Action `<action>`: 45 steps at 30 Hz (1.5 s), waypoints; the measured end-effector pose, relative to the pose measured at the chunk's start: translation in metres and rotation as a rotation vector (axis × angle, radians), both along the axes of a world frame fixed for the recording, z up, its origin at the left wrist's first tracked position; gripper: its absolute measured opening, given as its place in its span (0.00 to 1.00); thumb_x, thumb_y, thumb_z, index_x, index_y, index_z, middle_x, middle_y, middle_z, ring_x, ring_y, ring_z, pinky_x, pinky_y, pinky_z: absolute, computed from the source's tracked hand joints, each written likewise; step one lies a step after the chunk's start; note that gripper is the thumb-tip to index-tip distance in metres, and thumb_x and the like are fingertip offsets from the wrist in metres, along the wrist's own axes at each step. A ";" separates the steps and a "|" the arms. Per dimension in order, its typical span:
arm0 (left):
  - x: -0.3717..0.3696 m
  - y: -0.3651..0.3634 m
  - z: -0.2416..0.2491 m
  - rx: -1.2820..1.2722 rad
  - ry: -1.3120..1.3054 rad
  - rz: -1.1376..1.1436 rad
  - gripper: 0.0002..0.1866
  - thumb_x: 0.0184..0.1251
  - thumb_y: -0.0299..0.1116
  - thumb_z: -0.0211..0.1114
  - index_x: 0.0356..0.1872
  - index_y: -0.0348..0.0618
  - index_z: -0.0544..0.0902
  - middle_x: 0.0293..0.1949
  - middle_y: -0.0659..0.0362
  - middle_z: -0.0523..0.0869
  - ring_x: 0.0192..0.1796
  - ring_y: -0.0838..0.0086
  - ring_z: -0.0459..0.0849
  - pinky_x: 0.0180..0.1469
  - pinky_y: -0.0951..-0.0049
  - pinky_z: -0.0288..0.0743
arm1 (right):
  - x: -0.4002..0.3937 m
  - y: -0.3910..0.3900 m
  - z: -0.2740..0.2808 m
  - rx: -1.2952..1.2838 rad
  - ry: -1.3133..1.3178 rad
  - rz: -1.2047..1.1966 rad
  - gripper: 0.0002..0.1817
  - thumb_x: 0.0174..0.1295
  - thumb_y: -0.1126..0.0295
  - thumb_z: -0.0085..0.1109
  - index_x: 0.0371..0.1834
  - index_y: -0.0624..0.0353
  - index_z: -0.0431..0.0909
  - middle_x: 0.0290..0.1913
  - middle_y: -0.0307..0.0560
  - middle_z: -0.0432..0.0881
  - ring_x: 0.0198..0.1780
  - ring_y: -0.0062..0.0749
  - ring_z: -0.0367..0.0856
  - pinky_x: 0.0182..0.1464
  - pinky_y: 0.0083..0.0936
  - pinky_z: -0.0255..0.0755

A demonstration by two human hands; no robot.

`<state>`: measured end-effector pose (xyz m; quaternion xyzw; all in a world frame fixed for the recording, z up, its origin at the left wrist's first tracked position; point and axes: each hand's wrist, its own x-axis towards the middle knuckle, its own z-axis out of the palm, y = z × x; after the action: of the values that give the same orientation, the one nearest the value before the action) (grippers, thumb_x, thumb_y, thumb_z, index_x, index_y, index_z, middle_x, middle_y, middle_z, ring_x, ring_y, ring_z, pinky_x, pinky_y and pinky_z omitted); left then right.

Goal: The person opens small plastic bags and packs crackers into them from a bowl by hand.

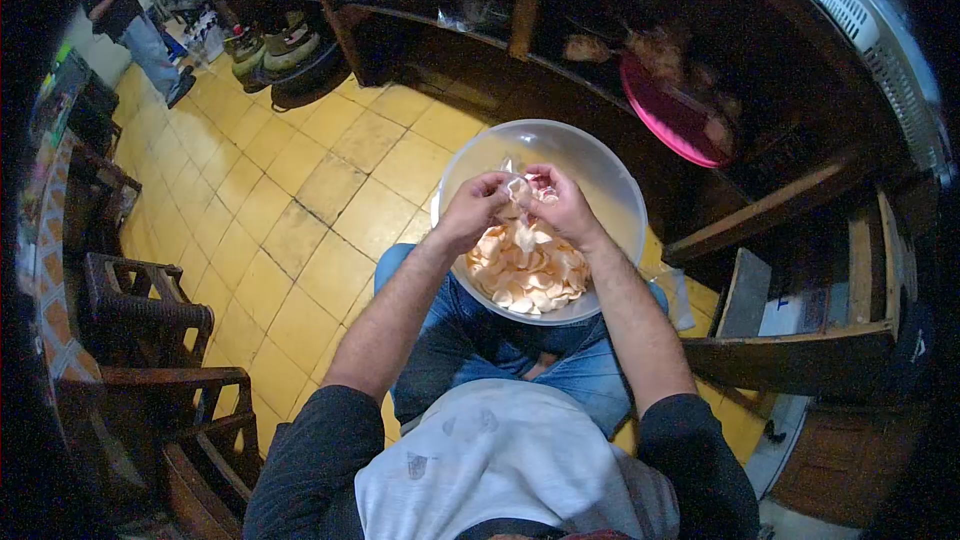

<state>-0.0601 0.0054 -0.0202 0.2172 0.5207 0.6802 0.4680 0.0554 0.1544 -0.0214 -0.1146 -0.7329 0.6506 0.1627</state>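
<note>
A large translucent plastic tub (617, 190) stands at my lap, with many pale orange chips (530, 270) heaped in its near part. Above the heap, my left hand (474, 212) and my right hand (562, 210) meet with fingers closed. Between them they pinch what looks like a small clear plastic bag (517, 192), with something pale showing through it. The fingertips partly hide this bag, and its exact contents are hard to make out.
Dark wooden shelves (525, 0) run along the back, holding a pink tray (665, 130) with bagged goods. Wooden chairs (150, 310) line the left. A person (145, 35) stands far left on the yellow tiled floor (290, 240). An open wooden drawer (800, 335) is at right.
</note>
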 end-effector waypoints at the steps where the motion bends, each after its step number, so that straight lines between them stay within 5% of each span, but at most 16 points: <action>1: 0.000 0.000 -0.002 0.048 -0.036 -0.007 0.13 0.70 0.26 0.54 0.53 0.38 0.75 0.46 0.56 0.82 0.43 0.72 0.84 0.45 0.68 0.84 | 0.000 -0.002 0.004 0.000 0.001 0.001 0.23 0.55 0.68 0.69 0.54 0.60 0.73 0.43 0.44 0.77 0.41 0.26 0.79 0.44 0.22 0.76; 4: -0.004 0.001 -0.008 0.039 0.034 -0.034 0.10 0.70 0.27 0.54 0.50 0.38 0.76 0.44 0.58 0.82 0.44 0.72 0.84 0.44 0.69 0.83 | 0.000 -0.005 0.007 -0.148 -0.080 0.085 0.21 0.54 0.69 0.69 0.49 0.62 0.74 0.45 0.45 0.75 0.41 0.26 0.77 0.41 0.20 0.76; 11: 0.000 0.000 0.003 0.062 -0.193 -0.030 0.09 0.69 0.28 0.58 0.46 0.37 0.78 0.41 0.59 0.83 0.43 0.76 0.82 0.48 0.71 0.77 | -0.008 -0.002 -0.021 0.260 -0.051 -0.006 0.16 0.52 0.64 0.67 0.36 0.61 0.74 0.35 0.42 0.77 0.40 0.23 0.75 0.37 0.26 0.73; 17: 0.006 0.003 -0.002 0.012 0.390 0.011 0.08 0.66 0.27 0.62 0.44 0.37 0.80 0.39 0.60 0.83 0.43 0.76 0.81 0.49 0.76 0.76 | -0.007 -0.013 -0.017 0.336 -0.105 -0.094 0.15 0.52 0.63 0.67 0.31 0.60 0.73 0.29 0.42 0.76 0.33 0.23 0.73 0.35 0.26 0.70; 20: 0.005 0.002 0.002 -0.015 0.330 0.096 0.08 0.67 0.27 0.61 0.44 0.38 0.81 0.39 0.61 0.84 0.42 0.76 0.82 0.48 0.76 0.76 | -0.010 -0.010 -0.025 0.372 -0.125 -0.127 0.13 0.52 0.64 0.66 0.31 0.60 0.73 0.28 0.42 0.75 0.32 0.23 0.73 0.34 0.26 0.70; 22: 0.002 0.000 0.005 0.026 -0.057 0.091 0.08 0.68 0.28 0.61 0.45 0.38 0.81 0.39 0.61 0.84 0.41 0.77 0.82 0.46 0.77 0.77 | -0.010 -0.014 -0.018 0.378 -0.087 -0.139 0.13 0.51 0.65 0.65 0.31 0.60 0.73 0.28 0.42 0.75 0.32 0.23 0.73 0.34 0.26 0.70; 24: 0.003 0.000 0.005 0.050 -0.053 0.076 0.08 0.68 0.28 0.61 0.45 0.37 0.81 0.39 0.61 0.84 0.40 0.78 0.81 0.46 0.78 0.77 | -0.008 -0.021 -0.012 0.204 -0.006 -0.185 0.11 0.49 0.67 0.63 0.31 0.61 0.74 0.31 0.46 0.78 0.34 0.27 0.76 0.35 0.28 0.72; 26: 0.003 0.000 0.002 0.074 -0.048 0.059 0.08 0.68 0.28 0.61 0.45 0.37 0.81 0.39 0.61 0.84 0.39 0.78 0.81 0.45 0.78 0.77 | -0.011 -0.017 -0.017 0.377 0.070 -0.153 0.11 0.50 0.68 0.63 0.34 0.62 0.75 0.32 0.46 0.79 0.36 0.28 0.78 0.40 0.28 0.73; 27: 0.003 0.002 -0.003 0.073 0.039 0.058 0.08 0.68 0.28 0.61 0.44 0.37 0.81 0.38 0.62 0.84 0.38 0.79 0.80 0.44 0.78 0.76 | -0.011 -0.017 -0.017 0.549 0.144 -0.118 0.12 0.51 0.70 0.62 0.37 0.63 0.76 0.32 0.46 0.80 0.38 0.29 0.79 0.44 0.28 0.74; 30: -0.001 0.002 -0.012 0.020 0.155 0.063 0.08 0.67 0.27 0.61 0.43 0.36 0.82 0.36 0.62 0.84 0.38 0.80 0.80 0.44 0.78 0.75 | -0.008 -0.017 -0.014 0.420 -0.100 -0.112 0.12 0.51 0.69 0.62 0.37 0.63 0.76 0.35 0.48 0.82 0.40 0.33 0.80 0.46 0.30 0.74; 34: 0.000 0.003 -0.013 -0.012 0.217 0.108 0.09 0.65 0.28 0.63 0.43 0.34 0.82 0.34 0.62 0.84 0.37 0.81 0.79 0.41 0.78 0.74 | -0.007 -0.018 -0.009 0.396 -0.111 -0.092 0.12 0.51 0.69 0.63 0.36 0.62 0.77 0.34 0.48 0.82 0.40 0.31 0.80 0.46 0.29 0.74; 37: 0.004 0.001 -0.004 -0.163 0.396 0.160 0.10 0.63 0.30 0.64 0.42 0.34 0.83 0.34 0.59 0.84 0.35 0.80 0.80 0.38 0.77 0.74 | -0.010 -0.017 -0.017 0.450 -0.099 -0.133 0.12 0.51 0.68 0.64 0.34 0.61 0.76 0.33 0.47 0.81 0.37 0.29 0.80 0.43 0.28 0.74; 39: 0.006 0.003 -0.005 -0.147 0.547 0.191 0.11 0.62 0.31 0.65 0.42 0.35 0.83 0.33 0.58 0.84 0.34 0.78 0.80 0.36 0.76 0.74 | -0.011 -0.018 -0.019 0.454 -0.050 -0.217 0.14 0.48 0.64 0.64 0.27 0.61 0.70 0.25 0.50 0.77 0.27 0.36 0.76 0.31 0.35 0.70; 43: 0.011 0.001 0.002 -0.148 0.992 0.240 0.14 0.63 0.32 0.67 0.46 0.35 0.83 0.33 0.56 0.83 0.33 0.76 0.82 0.37 0.76 0.77 | -0.009 -0.020 -0.012 0.473 -0.075 -0.226 0.14 0.49 0.64 0.64 0.27 0.61 0.70 0.25 0.51 0.76 0.28 0.39 0.76 0.32 0.36 0.70; 45: 0.008 0.004 -0.002 -0.094 0.920 0.219 0.15 0.62 0.33 0.67 0.47 0.36 0.83 0.34 0.55 0.83 0.34 0.74 0.82 0.38 0.74 0.77 | -0.007 -0.021 -0.006 0.513 -0.062 -0.267 0.14 0.49 0.66 0.64 0.27 0.61 0.69 0.25 0.51 0.76 0.28 0.43 0.77 0.32 0.38 0.71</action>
<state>-0.0520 0.0092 -0.0226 0.4184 0.7239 0.5344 0.1237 0.0489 0.1332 -0.0274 -0.1849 -0.8565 0.4132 0.2481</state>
